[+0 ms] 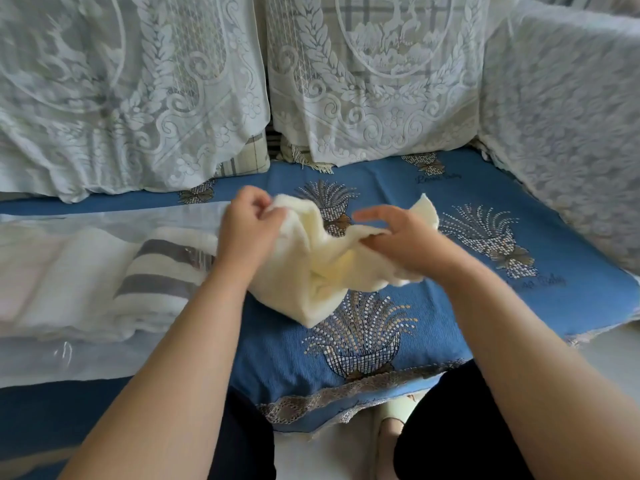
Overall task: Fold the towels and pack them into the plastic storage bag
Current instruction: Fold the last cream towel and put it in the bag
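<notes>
- Across the back of the sofa, white lace covers (374, 81) hang over the cushions, patterned with deer and leaves.
- Below them a blue seat cover (363, 355) with wheat-sheaf motifs spreads over the seat.
- At the left lies the plastic storage bag (45, 362), clear, with a white towel with grey stripes (162, 271) folded inside it.
- Just beside the bag's mouth, a cream towel (322, 271) is bunched above the seat cover, its lower fold touching the cover.
- One corner is pinched by the left hand (247, 226), fingers curled round the cloth.
- Its upper edge is gripped by the right hand (401, 240); the index finger looks extended, blurred.
</notes>
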The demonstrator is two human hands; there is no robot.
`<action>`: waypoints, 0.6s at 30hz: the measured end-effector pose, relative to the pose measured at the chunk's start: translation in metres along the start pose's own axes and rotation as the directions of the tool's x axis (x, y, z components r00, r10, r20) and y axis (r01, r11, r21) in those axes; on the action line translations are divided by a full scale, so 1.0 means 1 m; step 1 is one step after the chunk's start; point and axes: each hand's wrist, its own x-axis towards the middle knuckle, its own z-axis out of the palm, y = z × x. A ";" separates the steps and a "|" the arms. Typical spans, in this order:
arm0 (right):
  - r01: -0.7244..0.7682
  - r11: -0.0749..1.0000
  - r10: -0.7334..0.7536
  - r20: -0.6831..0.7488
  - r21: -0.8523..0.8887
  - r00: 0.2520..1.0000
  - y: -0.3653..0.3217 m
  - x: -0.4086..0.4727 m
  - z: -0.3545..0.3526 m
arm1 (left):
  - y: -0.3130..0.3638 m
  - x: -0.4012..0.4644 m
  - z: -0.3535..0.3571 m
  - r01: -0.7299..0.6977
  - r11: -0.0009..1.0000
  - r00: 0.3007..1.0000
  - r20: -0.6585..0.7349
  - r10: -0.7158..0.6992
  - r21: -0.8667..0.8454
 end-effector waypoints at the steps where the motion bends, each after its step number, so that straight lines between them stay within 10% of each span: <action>1: 0.063 0.997 -0.064 0.012 0.035 0.998 -0.009 -0.005 0.012 | 0.006 -0.008 0.009 -0.084 0.996 0.993 0.083 0.082 0.018; 5: 0.169 0.982 -0.176 0.081 0.082 0.981 -0.019 -0.001 0.035 | 0.017 -0.030 0.026 -0.522 0.836 0.852 0.147 0.502 0.168; 9: 0.132 0.984 -0.153 -0.184 -0.122 0.971 -0.016 0.005 0.028 | 0.022 -0.021 0.018 -0.665 0.656 0.725 0.097 0.682 0.356; 13: 0.065 0.975 -0.167 -0.501 -0.214 0.849 -0.017 0.003 0.008 | 0.015 -0.009 0.010 -0.609 0.632 0.765 0.144 0.628 0.479; 18: 0.050 0.999 -0.050 -0.743 -0.022 0.668 -0.006 0.006 -0.012 | 0.011 -0.007 -0.003 -0.318 0.674 0.948 0.230 0.220 0.666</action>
